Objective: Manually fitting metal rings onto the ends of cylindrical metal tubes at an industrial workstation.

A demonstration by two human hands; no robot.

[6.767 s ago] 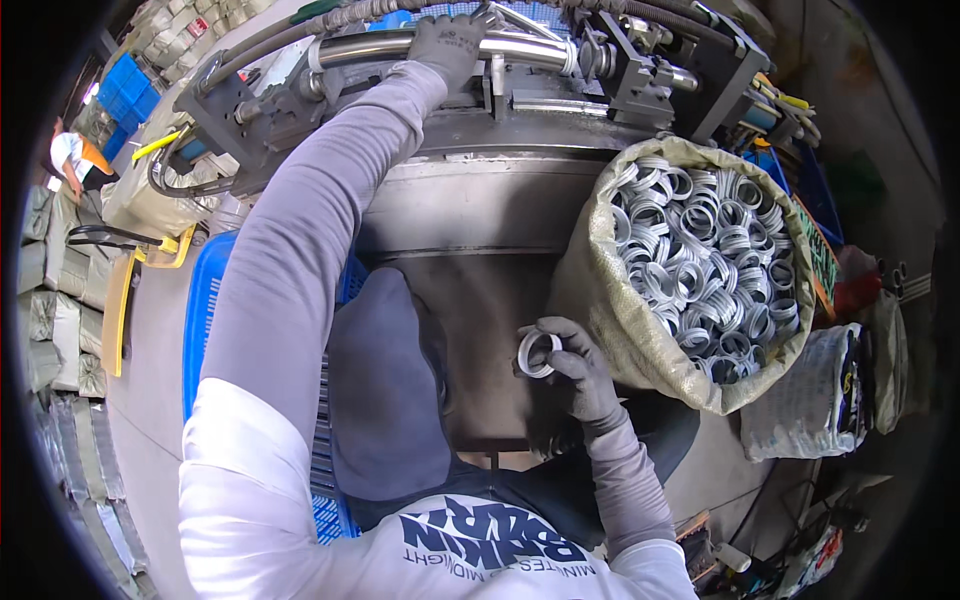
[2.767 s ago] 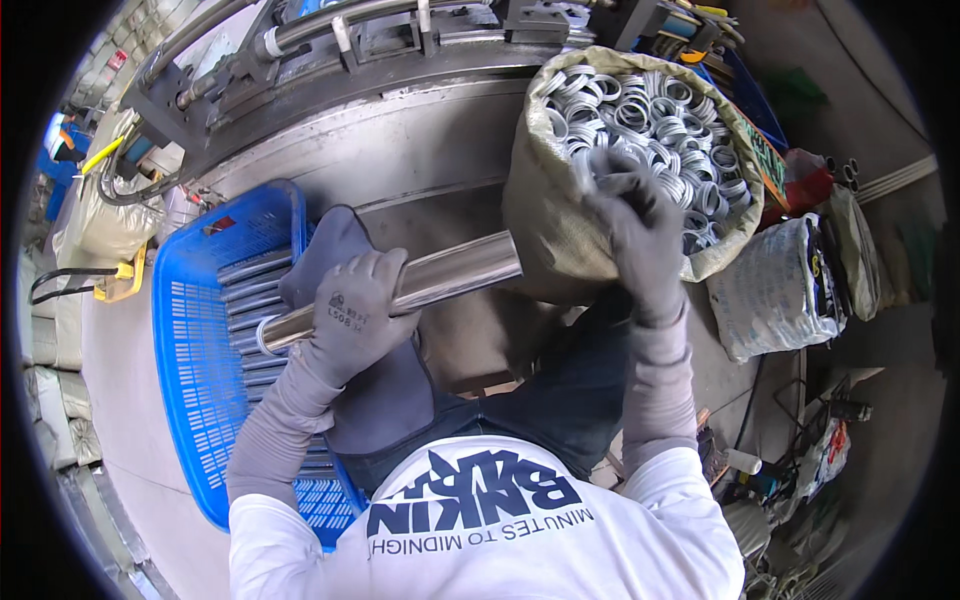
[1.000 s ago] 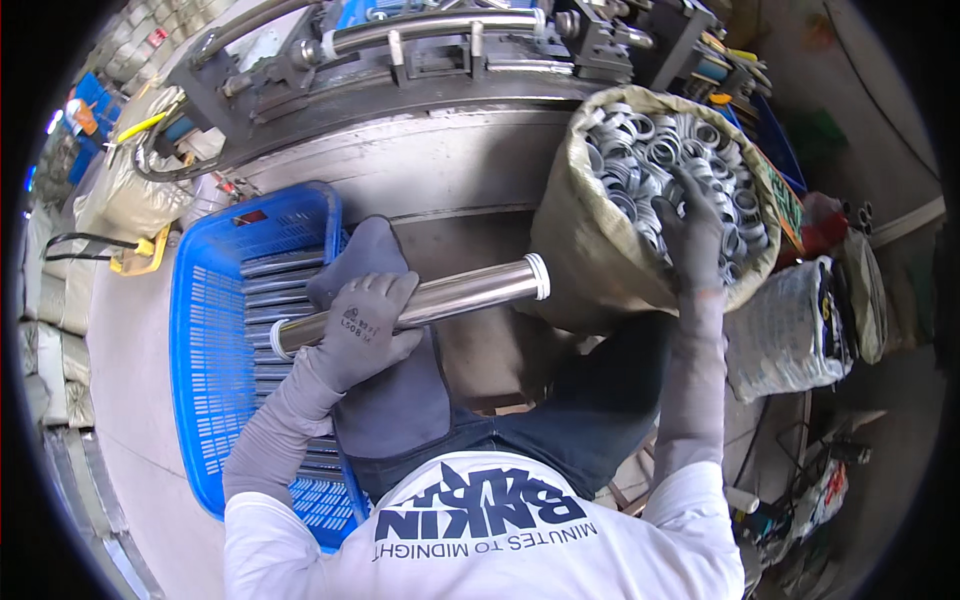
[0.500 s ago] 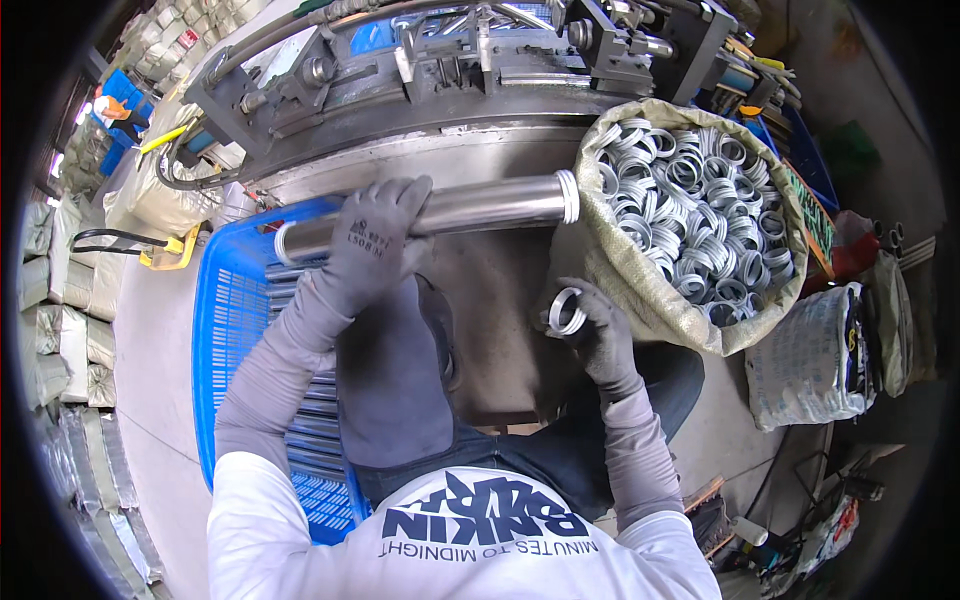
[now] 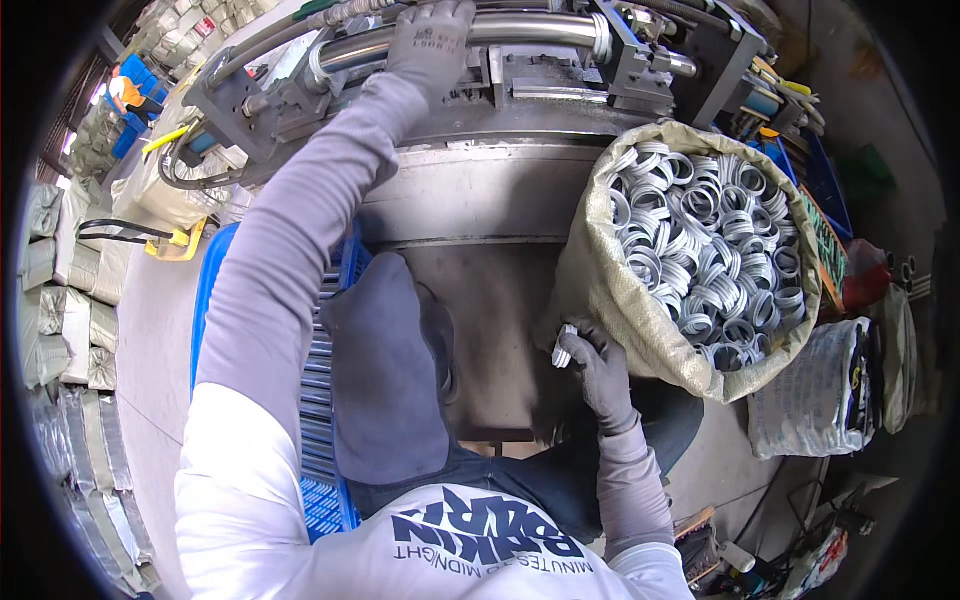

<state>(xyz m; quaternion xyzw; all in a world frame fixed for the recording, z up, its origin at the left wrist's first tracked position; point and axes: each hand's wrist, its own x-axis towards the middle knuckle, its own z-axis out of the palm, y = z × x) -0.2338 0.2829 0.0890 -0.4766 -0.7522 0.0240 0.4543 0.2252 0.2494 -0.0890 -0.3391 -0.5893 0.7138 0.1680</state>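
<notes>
At the far side, my gloved left hand [image 5: 430, 48] is closed round a shiny metal tube [image 5: 540, 29] lying across the bench machine [image 5: 450, 122]. White threaded rings sit on the tube's ends, one at the right end [image 5: 602, 38] and one at the left end [image 5: 317, 64]. My fingertips are partly hidden by the glove's back. My gloved right hand [image 5: 602, 378] pinches a loose threaded ring [image 5: 564, 346] between thumb and fingers, low in front of the woven sack [image 5: 600, 262]. Many similar rings [image 5: 715, 250] fill that sack.
A blue plastic basket [image 5: 213, 262] holding metal tubes [image 5: 314, 400] stands beside my left leg, partly behind my arm. Wrapped bundles [image 5: 75, 340] are stacked at the left. A filled bag [image 5: 810, 390] stands right of the sack. Farther off is a person in orange [image 5: 128, 92].
My left hand has carried the tube up and away from above the basket onto the machine. My right hand has shifted slightly nearer me, and its ring has turned edge-on.
</notes>
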